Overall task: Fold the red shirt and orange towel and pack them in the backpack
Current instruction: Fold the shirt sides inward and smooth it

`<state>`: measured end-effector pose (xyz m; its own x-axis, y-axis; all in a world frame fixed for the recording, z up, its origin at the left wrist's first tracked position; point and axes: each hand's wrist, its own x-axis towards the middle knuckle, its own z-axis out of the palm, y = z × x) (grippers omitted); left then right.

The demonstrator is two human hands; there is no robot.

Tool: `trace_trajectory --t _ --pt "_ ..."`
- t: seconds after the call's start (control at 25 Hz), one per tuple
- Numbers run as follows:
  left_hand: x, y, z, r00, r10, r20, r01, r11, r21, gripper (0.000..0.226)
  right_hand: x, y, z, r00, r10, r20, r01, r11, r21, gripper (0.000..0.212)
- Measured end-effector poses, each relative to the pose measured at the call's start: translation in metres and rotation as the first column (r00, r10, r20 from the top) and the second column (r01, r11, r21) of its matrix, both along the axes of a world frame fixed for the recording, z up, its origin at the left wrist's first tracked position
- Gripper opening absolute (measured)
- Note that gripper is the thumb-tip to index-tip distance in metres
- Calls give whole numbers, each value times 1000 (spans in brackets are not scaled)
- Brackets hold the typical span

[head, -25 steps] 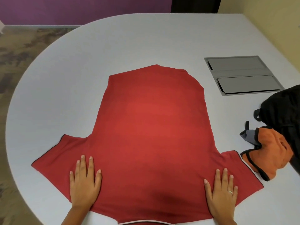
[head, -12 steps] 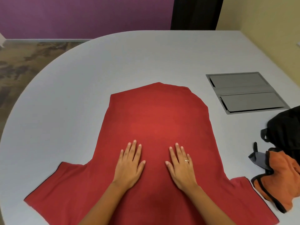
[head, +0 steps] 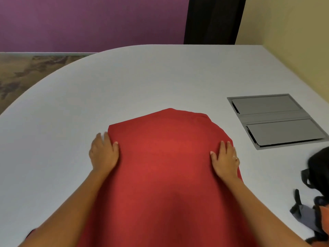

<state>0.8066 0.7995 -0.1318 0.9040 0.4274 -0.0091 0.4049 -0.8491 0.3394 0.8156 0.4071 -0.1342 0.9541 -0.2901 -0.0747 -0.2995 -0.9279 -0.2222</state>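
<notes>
This looks like an office meeting room. The large pale-grey bench (head: 160, 77) has a rounded end and a recessed grey cable hatch (head: 276, 120) with two flip lids set into its top. Around it are patterned carpet (head: 26, 72), a purple wall (head: 89, 22) and a cream wall (head: 293, 32).

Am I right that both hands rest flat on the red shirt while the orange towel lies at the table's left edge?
Not quite: the head view shows the orange towel at the table's right edge. Left hand and right hand do rest flat on the red shirt.
</notes>
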Motion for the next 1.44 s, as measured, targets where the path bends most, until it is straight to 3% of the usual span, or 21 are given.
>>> trace_trajectory --t 0.08,0.16,0.24,0.36,0.44,0.52,0.6,0.64,0.76,0.84,0.92,1.0,1.08,1.12,1.24,1.44 --pt "35 13 1 974 222 -43 -226 955 -192 54 36 -10 7 980 -200 -18 200 973 113 66" --pt "59 27 -4 944 309 -113 -327 846 -421 46 66 -21 10 942 -320 -98 332 929 164 59" --pt "71 31 -5 949 302 -94 -297 747 -594 31 82 -28 11 933 -352 -78 360 907 220 44" --pt "68 13 5 959 270 88 -155 760 -632 16 81 -21 16 940 -281 195 180 891 416 23" --pt "51 -4 13 934 128 333 66 855 -514 12 61 -7 19 892 -107 439 -71 927 369 21" --pt "24 -19 14 838 -223 498 356 915 -189 13 31 10 17 797 177 577 -349 916 201 22" --pt "-6 -31 2 704 -574 418 588 801 112 19 -3 23 4 674 474 567 -578 816 5 26" --pt "-20 -36 -8 649 -674 353 655 731 191 21 -18 27 -6 608 591 530 -659 748 -79 27" --pt "-54 -43 -31 609 -752 254 717 658 231 26 -49 33 -27 539 735 411 -757 637 -147 17" --pt "-62 -45 -34 666 -704 248 687 708 163 25 -56 35 -26 600 703 382 -747 663 -49 19" --pt "-59 -53 -29 757 -613 225 613 786 79 27 -54 42 -17 719 602 348 -663 744 83 27" --pt "-50 -67 -17 875 -429 222 450 892 -48 33 -46 54 -2 884 362 296 -451 825 340 40" --pt "-36 -80 -4 960 -186 207 238 935 -263 32 -28 67 11 981 94 172 -179 789 587 51" --pt "-29 -85 0 976 -67 205 144 909 -390 29 -17 72 15 994 6 112 -77 760 646 53" --pt "-10 -97 6 977 144 155 -24 804 -594 27 8 84 17 997 -63 41 20 758 652 53" --pt "-2 -105 4 957 248 149 -95 755 -649 24 25 98 11 998 -66 -13 64 876 477 41"
